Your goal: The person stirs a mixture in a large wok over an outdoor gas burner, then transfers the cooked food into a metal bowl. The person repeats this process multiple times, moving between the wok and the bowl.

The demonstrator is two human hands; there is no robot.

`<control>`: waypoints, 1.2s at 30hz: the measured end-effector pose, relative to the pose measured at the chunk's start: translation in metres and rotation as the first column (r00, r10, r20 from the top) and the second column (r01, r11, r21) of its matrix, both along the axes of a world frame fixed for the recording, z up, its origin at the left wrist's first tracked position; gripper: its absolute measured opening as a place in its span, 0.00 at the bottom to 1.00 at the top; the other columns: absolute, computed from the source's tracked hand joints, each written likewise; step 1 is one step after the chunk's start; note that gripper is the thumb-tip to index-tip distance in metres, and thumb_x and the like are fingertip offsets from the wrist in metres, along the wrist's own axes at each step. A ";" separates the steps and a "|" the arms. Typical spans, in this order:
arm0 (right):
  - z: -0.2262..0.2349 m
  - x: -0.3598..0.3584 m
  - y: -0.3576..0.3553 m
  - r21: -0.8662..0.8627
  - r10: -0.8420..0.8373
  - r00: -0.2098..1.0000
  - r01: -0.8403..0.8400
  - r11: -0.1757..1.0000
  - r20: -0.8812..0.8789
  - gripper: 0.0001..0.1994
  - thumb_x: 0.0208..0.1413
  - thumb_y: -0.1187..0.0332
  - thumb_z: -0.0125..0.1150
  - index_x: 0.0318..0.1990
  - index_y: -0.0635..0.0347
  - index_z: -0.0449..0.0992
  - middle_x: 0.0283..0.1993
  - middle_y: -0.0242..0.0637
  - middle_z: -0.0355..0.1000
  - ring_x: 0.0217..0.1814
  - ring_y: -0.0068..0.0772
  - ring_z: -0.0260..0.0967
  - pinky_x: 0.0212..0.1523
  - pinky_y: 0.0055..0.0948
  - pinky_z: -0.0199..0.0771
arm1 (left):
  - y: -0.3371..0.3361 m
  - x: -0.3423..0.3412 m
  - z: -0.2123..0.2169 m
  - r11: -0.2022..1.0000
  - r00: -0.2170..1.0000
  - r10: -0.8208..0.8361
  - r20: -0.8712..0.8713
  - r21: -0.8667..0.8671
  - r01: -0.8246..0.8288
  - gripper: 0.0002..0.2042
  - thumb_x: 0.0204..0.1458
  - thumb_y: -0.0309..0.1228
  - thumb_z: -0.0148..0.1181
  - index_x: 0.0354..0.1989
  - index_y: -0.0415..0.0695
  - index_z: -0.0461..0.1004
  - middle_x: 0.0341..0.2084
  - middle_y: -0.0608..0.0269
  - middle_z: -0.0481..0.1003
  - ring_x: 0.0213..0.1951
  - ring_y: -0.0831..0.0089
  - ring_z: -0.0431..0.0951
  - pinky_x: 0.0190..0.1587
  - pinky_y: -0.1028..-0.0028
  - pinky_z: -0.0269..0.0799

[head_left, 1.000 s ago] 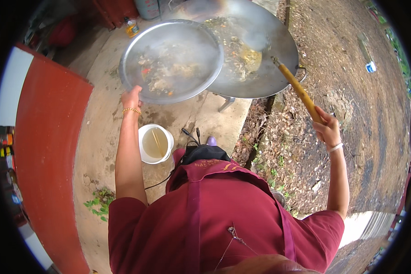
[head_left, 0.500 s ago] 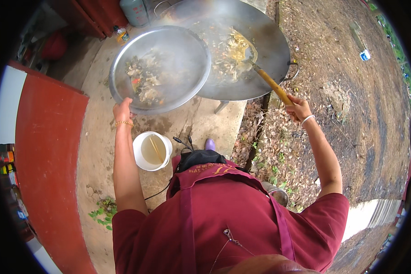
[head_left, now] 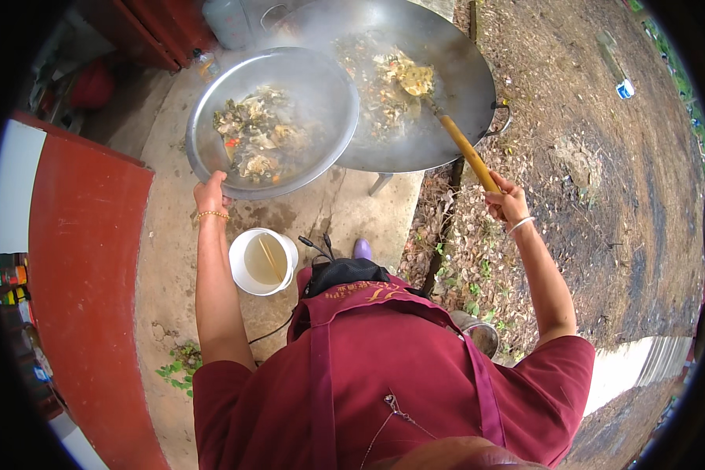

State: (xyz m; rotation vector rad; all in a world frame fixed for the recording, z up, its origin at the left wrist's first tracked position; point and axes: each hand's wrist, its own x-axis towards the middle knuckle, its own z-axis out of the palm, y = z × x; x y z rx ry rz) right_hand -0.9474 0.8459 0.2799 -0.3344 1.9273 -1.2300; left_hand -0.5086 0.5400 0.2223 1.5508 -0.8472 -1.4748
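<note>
My left hand [head_left: 211, 193] grips the near rim of a wide metal bowl [head_left: 321, 86], held up beside a big dark wok [head_left: 454, 78]. The bowl carries a heap of greens and pale food pieces [head_left: 257, 141]. My right hand [head_left: 507, 200] holds the yellow wooden handle of a long spatula [head_left: 466, 149]. Its blade end lies in the steaming food in the wok [head_left: 403, 74]. The bowl's far edge overlaps the wok's left rim.
A white bucket [head_left: 247, 274] with pale liquid and sticks in it stands on the concrete by my feet. A red panel [head_left: 86, 266] runs along the left. Dirt and dry leaves [head_left: 603, 196] lie to the right. A small metal pot [head_left: 482, 337] sits by my right side.
The bowl has come lower and nearer to me, and the food has slid toward its near side. My right hand has swung left, bringing the spatula blade into the wok's middle.
</note>
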 end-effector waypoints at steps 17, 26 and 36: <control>0.145 0.046 0.030 -0.100 0.095 0.992 -0.103 0.990 -0.083 0.27 0.38 0.84 0.54 0.53 0.63 0.62 0.24 0.34 0.70 0.11 0.15 0.57 0.08 0.13 0.52 | -0.004 0.003 -0.008 0.999 0.998 0.053 -0.031 0.001 -0.053 0.06 0.35 0.25 0.57 0.17 0.40 0.66 0.08 0.68 0.61 0.06 0.79 0.54 0.09 0.77 0.45; 0.202 0.074 0.039 -0.173 0.326 0.938 -0.343 0.923 -0.121 0.28 0.37 0.83 0.54 0.52 0.61 0.64 0.23 0.35 0.68 0.12 0.14 0.55 0.10 0.13 0.51 | -0.002 0.002 -0.008 0.997 0.997 0.073 0.002 -0.028 -0.072 0.07 0.33 0.26 0.58 0.20 0.36 0.68 0.10 0.64 0.64 0.08 0.78 0.58 0.09 0.77 0.49; 0.183 0.110 0.035 0.360 0.514 0.112 -0.589 0.723 -0.850 0.27 0.37 0.83 0.56 0.50 0.57 0.67 0.27 0.36 0.69 0.21 0.28 0.65 0.20 0.24 0.65 | 0.002 -0.001 0.002 0.999 0.998 0.054 0.033 -0.002 -0.054 0.07 0.34 0.27 0.58 0.19 0.37 0.68 0.11 0.65 0.65 0.09 0.78 0.59 0.09 0.77 0.49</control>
